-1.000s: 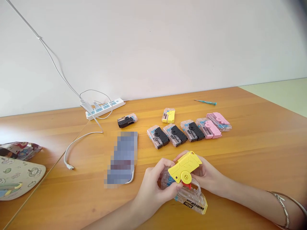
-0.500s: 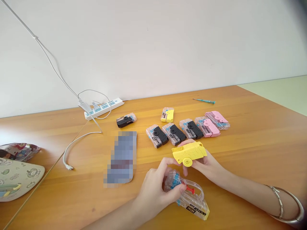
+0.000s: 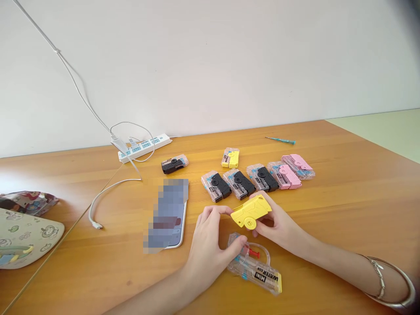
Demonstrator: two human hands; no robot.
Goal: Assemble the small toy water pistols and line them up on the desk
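My right hand (image 3: pixel 281 226) grips a yellow plastic shell piece (image 3: pixel 251 210) and holds it just above the wooden table (image 3: pixel 344 205). My left hand (image 3: pixel 210 243) reaches to the left end of that yellow piece with its fingertips, while its thumb rests on the clear mini water gun body (image 3: pixel 257 269), which lies on the table with a red trigger and a yellow label end. Behind my hands stands a row of small water guns: three black ones (image 3: pixel 239 183), two pink ones (image 3: pixel 290 170), a yellow one (image 3: pixel 230 158) and a lone black one (image 3: pixel 173 163).
A phone (image 3: pixel 169 214) lies left of my hands. A white power strip (image 3: pixel 144 147) with cables sits by the wall, a loose cable end (image 3: pixel 96 225) in front of it. A small screwdriver (image 3: pixel 280 140) lies at the back right. A patterned bag (image 3: pixel 22 229) is at the far left.
The yellow shell came off the clear body and lifted in my right hand. The clear body went down onto the table. My left hand moved up to the yellow piece.
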